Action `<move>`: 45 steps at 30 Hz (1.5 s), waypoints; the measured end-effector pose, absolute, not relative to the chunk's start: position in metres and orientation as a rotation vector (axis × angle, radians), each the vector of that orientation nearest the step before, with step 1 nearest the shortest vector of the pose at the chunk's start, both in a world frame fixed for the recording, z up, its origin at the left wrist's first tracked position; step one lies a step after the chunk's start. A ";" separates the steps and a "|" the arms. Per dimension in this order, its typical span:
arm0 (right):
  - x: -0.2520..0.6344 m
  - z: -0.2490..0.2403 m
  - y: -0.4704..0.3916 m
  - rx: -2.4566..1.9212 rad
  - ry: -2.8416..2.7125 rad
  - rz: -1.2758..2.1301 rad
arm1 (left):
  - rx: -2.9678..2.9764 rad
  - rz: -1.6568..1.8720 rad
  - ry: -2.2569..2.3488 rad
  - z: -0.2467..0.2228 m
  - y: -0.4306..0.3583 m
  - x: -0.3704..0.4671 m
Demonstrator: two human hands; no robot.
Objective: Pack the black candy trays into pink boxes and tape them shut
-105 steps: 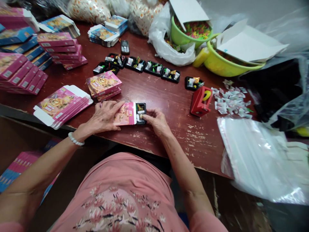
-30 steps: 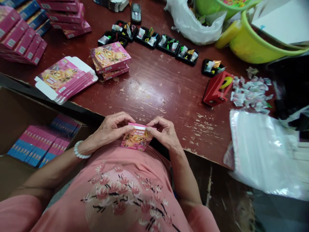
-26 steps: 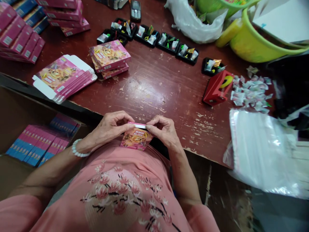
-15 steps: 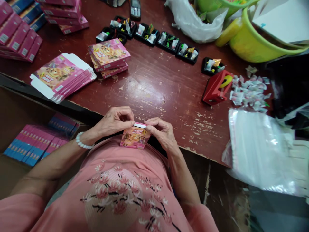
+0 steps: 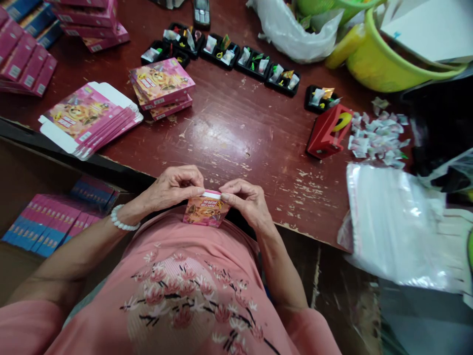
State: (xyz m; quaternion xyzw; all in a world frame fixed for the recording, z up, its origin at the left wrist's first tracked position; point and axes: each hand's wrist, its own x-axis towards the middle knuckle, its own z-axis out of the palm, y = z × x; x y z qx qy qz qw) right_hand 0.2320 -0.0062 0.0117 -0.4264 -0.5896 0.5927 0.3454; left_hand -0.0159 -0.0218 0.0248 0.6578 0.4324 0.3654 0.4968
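Observation:
A small pink and orange printed cardboard box [image 5: 205, 211] stands upright against my body at the table's front edge. Its top end faces up, with a white flap showing there. My left hand [image 5: 176, 186] pinches the top left corner between thumb and fingers. At the top right corner, my right hand [image 5: 246, 198] grips the box the same way, its thumb along the flap. The underside of the box is out of sight. To the left lies a fanned stack of flat, unfolded boxes [image 5: 83, 112], and beside it a short pile of folded boxes [image 5: 160, 81].
Several black trays [image 5: 254, 63] with small packets line the back. At right are a red tape dispenser [image 5: 327, 133], scattered sachets [image 5: 379, 138], clear plastic bags [image 5: 391, 222] and a yellow-green basket [image 5: 402, 76]. A carton of packed boxes [image 5: 44, 222] sits below the table's left edge.
The view has shifted slightly, so the table things appear a little further left. Both hands keep their hold on the box, and the white flap looks a bit lower and flatter.

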 end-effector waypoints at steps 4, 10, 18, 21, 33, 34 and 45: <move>0.240 0.006 -0.017 -1.081 -1.653 1.384 | 1.680 0.886 1.038 0.022 -0.027 -0.022; 0.245 0.003 -0.015 -1.144 -1.429 1.619 | 1.711 0.836 1.046 0.020 -0.039 -0.022; 0.238 0.011 -0.014 -1.119 -1.695 1.358 | 1.596 0.847 1.081 0.016 -0.033 -0.016; 0.239 0.007 -0.021 -1.055 -1.800 1.145 | 1.677 0.872 1.100 0.013 -0.030 -0.016; 0.234 -0.024 -0.043 -1.038 -1.829 0.893 | 2.172 0.964 1.095 -0.004 -0.049 -0.013; 0.232 -0.025 -0.044 -1.060 -1.795 0.916 | 2.136 0.961 1.096 -0.004 -0.048 -0.009; 0.311 0.027 0.027 -1.303 -1.208 0.738 | 2.077 1.471 1.350 0.061 -0.018 0.001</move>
